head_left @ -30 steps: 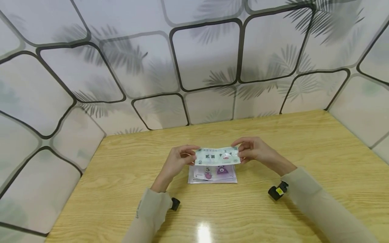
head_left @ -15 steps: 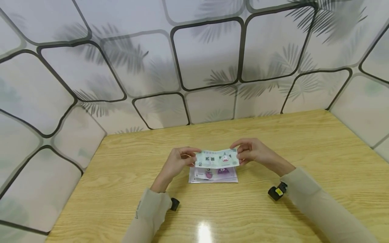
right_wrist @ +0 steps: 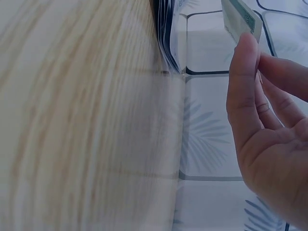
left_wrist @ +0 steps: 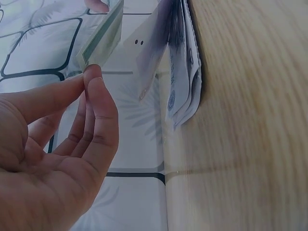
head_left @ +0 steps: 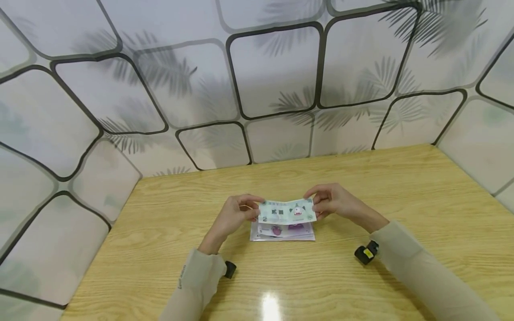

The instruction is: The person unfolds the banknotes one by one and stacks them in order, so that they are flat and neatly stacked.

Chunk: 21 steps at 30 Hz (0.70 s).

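Observation:
A pale green play banknote, marked with a 2 and a cartoon figure, is stretched between both hands and sags slightly along its middle. My left hand pinches its left end between thumb and fingers. At the right end, my right hand pinches it the same way. Beneath and nearer me lies a stack of purple play banknotes on the table, its far part hidden by the green note. In the left wrist view the stack shows several loose layers, apart from the green note.
The wooden table extends around the stack on all sides. Behind it stands a wall covered with a leaf and rounded-square pattern. A small black device sits at the right cuff, another black device at the left.
The green banknote has come down slightly toward the stack, covering more of the purple notes. Both hands keep their pinch on its ends.

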Motion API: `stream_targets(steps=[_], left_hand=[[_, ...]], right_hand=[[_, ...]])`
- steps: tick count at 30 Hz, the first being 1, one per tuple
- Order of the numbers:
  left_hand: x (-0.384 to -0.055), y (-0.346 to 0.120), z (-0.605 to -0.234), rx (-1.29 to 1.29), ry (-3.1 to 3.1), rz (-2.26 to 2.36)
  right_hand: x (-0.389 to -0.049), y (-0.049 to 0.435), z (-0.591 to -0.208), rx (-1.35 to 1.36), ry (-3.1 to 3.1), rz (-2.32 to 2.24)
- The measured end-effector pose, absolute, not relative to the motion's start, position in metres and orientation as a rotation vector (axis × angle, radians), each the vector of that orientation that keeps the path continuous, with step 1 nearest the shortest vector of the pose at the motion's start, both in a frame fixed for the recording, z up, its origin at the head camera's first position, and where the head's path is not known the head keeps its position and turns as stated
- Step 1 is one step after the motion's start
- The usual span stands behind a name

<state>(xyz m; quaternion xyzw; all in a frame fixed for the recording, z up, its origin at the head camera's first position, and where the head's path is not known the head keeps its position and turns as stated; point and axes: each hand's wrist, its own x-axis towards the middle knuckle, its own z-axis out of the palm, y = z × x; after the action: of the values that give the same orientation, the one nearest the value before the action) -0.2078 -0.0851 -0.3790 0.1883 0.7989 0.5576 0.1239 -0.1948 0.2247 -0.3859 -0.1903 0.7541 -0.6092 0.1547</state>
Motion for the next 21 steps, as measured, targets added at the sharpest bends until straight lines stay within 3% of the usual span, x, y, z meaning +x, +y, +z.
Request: stream_targets(steps=[21], left_hand=[[-0.2056, -0.0863, -0.3804, 0.529, 2.344, 1.503]], right_hand=[[-0.1963, 0.2204, -0.394, -0.617, 2.197, -1.616]])
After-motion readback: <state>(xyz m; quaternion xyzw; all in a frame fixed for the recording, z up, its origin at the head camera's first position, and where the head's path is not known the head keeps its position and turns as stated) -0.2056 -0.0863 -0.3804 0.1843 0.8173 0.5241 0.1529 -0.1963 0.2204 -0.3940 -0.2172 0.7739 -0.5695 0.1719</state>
